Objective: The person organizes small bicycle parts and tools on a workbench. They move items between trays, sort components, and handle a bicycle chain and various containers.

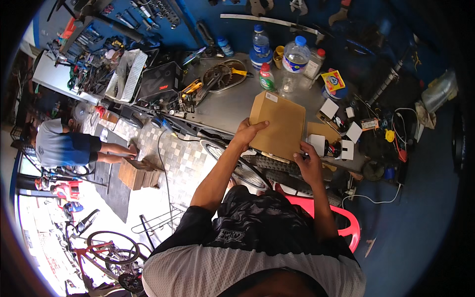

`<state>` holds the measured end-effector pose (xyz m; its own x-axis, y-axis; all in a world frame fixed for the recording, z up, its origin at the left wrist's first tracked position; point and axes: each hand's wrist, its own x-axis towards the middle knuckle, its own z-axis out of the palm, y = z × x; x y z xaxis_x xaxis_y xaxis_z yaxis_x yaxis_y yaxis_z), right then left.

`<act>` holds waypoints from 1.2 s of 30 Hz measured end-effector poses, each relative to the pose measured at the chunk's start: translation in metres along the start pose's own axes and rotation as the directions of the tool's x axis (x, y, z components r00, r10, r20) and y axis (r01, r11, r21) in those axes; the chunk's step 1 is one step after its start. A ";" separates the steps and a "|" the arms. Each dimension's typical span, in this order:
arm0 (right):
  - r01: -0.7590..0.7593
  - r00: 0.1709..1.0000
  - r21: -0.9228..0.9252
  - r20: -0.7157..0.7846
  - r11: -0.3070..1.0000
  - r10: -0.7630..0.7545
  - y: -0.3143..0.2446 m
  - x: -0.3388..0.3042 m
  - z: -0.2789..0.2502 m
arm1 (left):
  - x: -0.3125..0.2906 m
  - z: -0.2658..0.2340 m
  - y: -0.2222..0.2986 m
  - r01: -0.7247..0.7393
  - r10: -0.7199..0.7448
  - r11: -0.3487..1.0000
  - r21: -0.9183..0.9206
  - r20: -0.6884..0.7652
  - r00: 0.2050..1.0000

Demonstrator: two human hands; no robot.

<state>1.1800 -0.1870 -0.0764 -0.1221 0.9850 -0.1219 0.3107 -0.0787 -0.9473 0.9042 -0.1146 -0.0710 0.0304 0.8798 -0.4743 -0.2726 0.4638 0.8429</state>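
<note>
A flat brown cardboard package (pixel 281 121) with a small white label near its top edge is held up in front of me, over the front edge of the metal workbench (pixel 210 116). My left hand (pixel 249 132) is closed on its left side, thumb lying across the face. At the lower right corner, my right hand (pixel 308 161) grips it between thumb and fingers; the fingertips are partly hidden. Just right of the package lies an open brown carton (pixel 324 130) beside white box pieces (pixel 347 150) and a small black-and-red part (pixel 334 148).
Bottles, including a large clear one (pixel 295 64), stand behind the package. A crankset (pixel 225 76) and a white basket (pixel 129 74) sit further left. Below the bench are bicycle tyres (pixel 282 166) and a red chair (pixel 349 222). Another person (pixel 64 143) bends over at far left.
</note>
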 end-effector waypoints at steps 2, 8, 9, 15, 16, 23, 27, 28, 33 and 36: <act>-0.034 0.998 -0.007 0.053 0.999 0.034 -0.006 0.000 0.000 | -0.008 -0.015 0.000 0.028 -0.029 0.998 -0.055 -0.010 1.000; 0.089 0.992 0.057 0.080 0.994 -0.093 0.020 0.005 0.018 | -0.039 -0.051 0.001 0.047 -0.061 0.980 -0.193 -0.067 0.996; 0.101 0.992 0.074 0.071 0.992 -0.106 0.026 0.006 0.021 | -0.043 -0.057 0.004 0.024 -0.042 0.977 -0.214 -0.079 0.996; -0.041 0.995 0.128 0.094 0.991 0.029 -0.001 0.003 0.020 | -0.071 -0.127 0.069 -0.170 0.127 0.964 -0.205 -0.206 0.970; -0.045 0.996 0.095 0.081 0.994 0.037 0.001 0.003 0.019 | -0.073 -0.143 0.090 -0.229 0.183 0.958 -0.173 -0.244 0.952; 0.007 0.999 -0.019 -0.032 1.000 -0.008 0.005 0.004 0.040 | -0.038 -0.316 0.196 -0.515 0.421 0.852 -0.090 -0.467 0.778; 0.076 0.988 -0.012 -0.137 0.997 -0.077 -0.006 -0.009 0.068 | 0.014 -0.413 0.224 -0.508 0.432 0.858 -0.082 -0.422 0.797; 0.093 0.989 -0.014 -0.112 0.996 -0.094 -0.014 -0.009 0.079 | 0.020 -0.455 0.226 -0.447 0.386 0.895 0.000 -0.504 0.773; 0.040 0.977 -0.150 -0.201 0.988 -0.071 -0.031 -0.037 0.104 | 0.068 -0.553 0.200 0.516 0.565 0.514 0.686 -0.723 0.397; -0.098 0.935 -0.199 -0.353 0.975 0.022 -0.050 -0.059 0.097 | 0.071 -0.579 0.198 0.314 0.595 0.555 0.771 -0.631 0.498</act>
<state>1.0805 -0.2561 -0.0508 0.2252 0.9738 -0.0301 0.5021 -0.1425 -0.8530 0.2951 -0.0201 -0.0848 -0.7539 0.6486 0.1049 0.5993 0.6133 0.5145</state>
